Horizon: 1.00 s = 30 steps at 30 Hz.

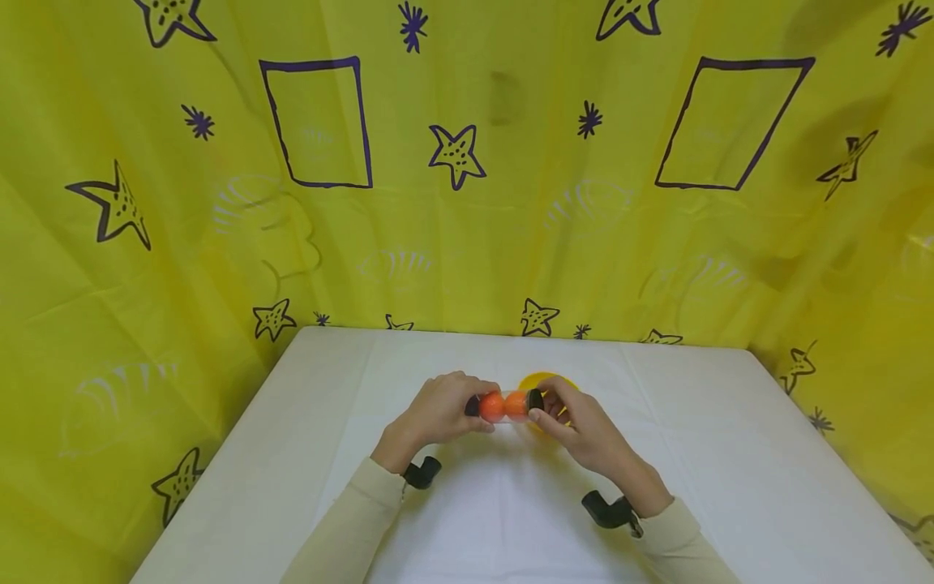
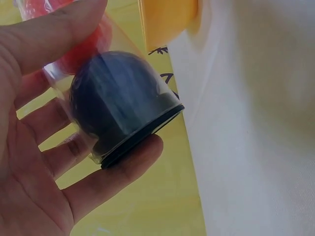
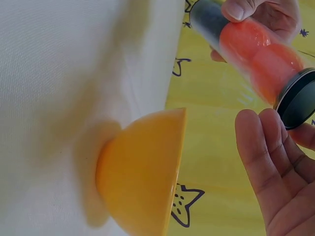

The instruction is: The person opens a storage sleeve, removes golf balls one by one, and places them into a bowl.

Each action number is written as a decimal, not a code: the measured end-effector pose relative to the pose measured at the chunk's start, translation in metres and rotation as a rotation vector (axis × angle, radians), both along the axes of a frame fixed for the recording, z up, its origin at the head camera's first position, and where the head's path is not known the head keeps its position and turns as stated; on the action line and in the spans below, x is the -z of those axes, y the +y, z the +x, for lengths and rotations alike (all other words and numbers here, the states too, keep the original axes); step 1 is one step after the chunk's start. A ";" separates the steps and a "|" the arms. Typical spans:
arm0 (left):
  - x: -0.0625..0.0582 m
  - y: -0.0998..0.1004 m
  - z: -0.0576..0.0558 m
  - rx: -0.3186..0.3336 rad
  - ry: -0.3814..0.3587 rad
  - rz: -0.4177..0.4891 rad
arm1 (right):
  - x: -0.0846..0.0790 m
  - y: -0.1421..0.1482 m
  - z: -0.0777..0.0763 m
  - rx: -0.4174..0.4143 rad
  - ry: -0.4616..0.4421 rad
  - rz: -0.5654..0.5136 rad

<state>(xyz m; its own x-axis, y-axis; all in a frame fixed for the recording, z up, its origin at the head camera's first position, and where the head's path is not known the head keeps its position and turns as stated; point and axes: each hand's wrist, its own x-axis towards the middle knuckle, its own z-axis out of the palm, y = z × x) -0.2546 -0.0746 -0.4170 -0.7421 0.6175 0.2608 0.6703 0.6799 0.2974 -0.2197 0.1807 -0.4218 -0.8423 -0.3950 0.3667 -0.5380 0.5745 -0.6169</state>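
Observation:
A clear plastic tube (image 1: pixel 503 420) is held level above the table. Two orange-red balls (image 3: pixel 274 68) show inside it, and a dark ball (image 2: pixel 115 91) sits at its left end against a black end cap (image 2: pixel 142 137). My left hand (image 1: pixel 447 404) grips that end, thumb along one side and fingers around the other. At the opposite end, my right hand (image 1: pixel 584 423) pinches the black lid (image 3: pixel 299 101) between thumb and fingertips; the lid is on the tube. Just behind the right hand stands a yellow bowl (image 3: pixel 140 172), partly hidden in the head view.
A white cloth covers the table (image 1: pixel 409 519). Yellow curtains (image 1: pixel 481 235) with dark stars and frames rise behind and at both sides. Black wrist mounts (image 1: pixel 609 509) hang below the forearms.

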 end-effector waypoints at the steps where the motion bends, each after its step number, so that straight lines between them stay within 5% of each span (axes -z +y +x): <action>1: 0.000 0.000 0.000 0.002 -0.011 0.005 | 0.000 0.000 0.000 -0.005 0.000 -0.001; 20: 0.000 -0.008 -0.004 0.025 -0.064 -0.017 | 0.000 -0.002 0.001 -0.030 -0.033 -0.008; 30: -0.002 -0.010 -0.006 0.040 -0.085 -0.020 | 0.003 -0.001 -0.001 -0.069 0.040 -0.032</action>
<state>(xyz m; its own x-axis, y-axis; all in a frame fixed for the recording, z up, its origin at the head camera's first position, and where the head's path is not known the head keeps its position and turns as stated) -0.2603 -0.0841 -0.4147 -0.7354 0.6518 0.1854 0.6703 0.6594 0.3404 -0.2212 0.1792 -0.4248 -0.7981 -0.4392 0.4125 -0.5999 0.5158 -0.6116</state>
